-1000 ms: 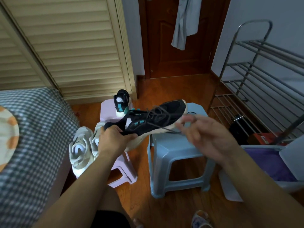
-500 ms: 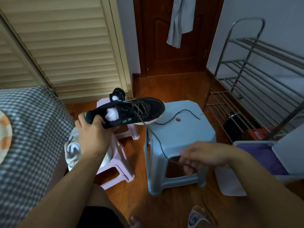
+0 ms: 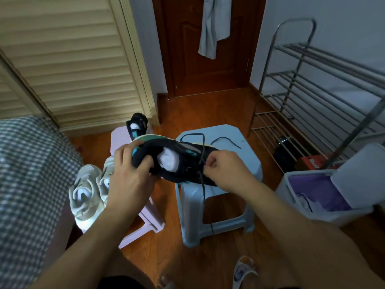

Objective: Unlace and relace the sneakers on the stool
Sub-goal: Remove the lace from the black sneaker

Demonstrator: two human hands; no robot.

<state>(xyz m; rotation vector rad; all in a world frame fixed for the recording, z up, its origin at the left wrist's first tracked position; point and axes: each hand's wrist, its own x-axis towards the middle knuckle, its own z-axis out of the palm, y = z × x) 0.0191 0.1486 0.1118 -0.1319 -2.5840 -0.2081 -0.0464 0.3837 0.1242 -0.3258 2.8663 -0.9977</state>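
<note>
Bedroom clutter around my work spot.
I see a dark wooden door with a pale cloth hanging on it, a louvred closet door at left, a checked bedspread, a bare metal rack at right, a grey bin lined with a purple bag, and a slipper on the wood floor.
</note>
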